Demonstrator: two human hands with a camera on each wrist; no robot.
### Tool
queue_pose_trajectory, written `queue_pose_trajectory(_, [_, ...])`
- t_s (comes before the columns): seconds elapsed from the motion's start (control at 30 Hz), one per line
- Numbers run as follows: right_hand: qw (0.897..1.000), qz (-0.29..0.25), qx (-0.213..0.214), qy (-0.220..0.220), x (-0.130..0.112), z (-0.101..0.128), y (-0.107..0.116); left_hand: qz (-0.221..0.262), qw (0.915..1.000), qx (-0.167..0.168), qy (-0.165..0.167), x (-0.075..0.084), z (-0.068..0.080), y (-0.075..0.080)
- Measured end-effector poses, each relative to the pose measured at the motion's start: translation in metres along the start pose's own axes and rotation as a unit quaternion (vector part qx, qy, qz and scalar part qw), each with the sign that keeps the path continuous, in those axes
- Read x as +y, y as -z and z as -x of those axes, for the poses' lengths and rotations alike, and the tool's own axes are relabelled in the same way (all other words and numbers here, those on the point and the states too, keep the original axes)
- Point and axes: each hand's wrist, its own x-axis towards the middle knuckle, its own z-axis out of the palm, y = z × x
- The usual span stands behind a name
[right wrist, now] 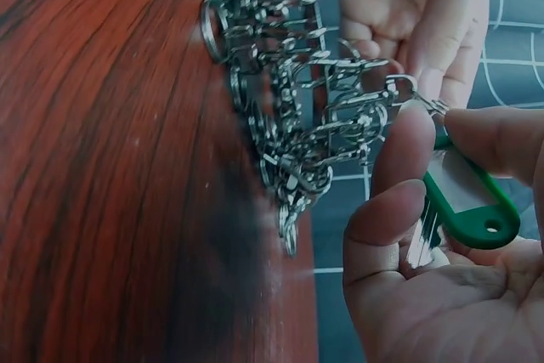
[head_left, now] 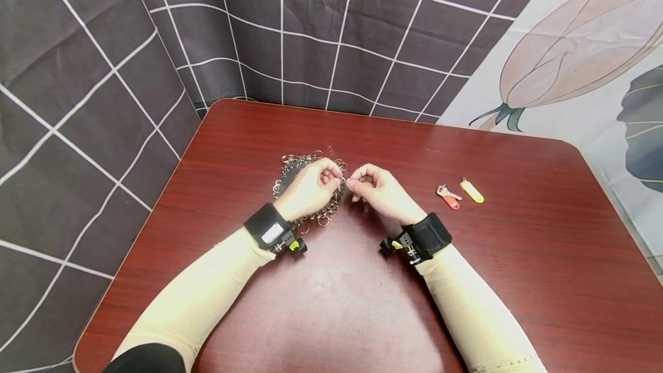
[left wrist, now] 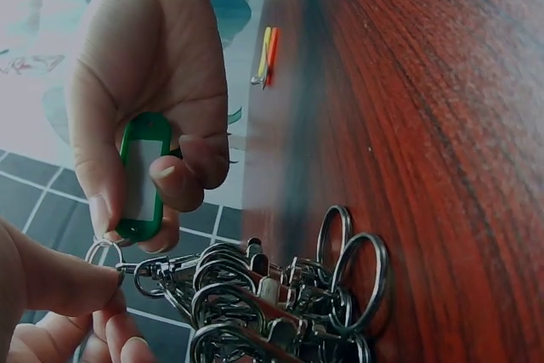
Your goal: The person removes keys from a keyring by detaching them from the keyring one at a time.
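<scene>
Green key tag [right wrist: 466, 201], held near frame centre in the head view, sits pinched in the right hand [head_left: 380, 191], its long axis pointing toward the left hand [head_left: 311, 189]. Directly beside its tip, the left thumb and fingertips [left wrist: 64, 282] clamp a small split ring [left wrist: 104, 252] at the edge of the key ring pile [head_left: 311, 186] (ring and tag end look touching). Right of the hands, well apart on the table [head_left: 518, 258], lie a red tag [head_left: 449, 196] and a yellow tag [head_left: 472, 191].
</scene>
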Motion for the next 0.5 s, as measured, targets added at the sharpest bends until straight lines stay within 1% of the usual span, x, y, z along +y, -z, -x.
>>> queue_pose_trajectory(0.17, [0.999, 0.033, -0.007, 0.023, 0.0009, -0.0007, 0.0003, 0.001, 0.9999, 0.011, -0.01, -0.0003, -0.0006, 0.0002])
queue_pose_trajectory(0.5, [0.998, 0.057, -0.015, 0.038, 0.0011, -0.0004, 0.0011, -0.005, 0.9998, 0.014, -0.011, -0.0023, -0.0001, 0.0032])
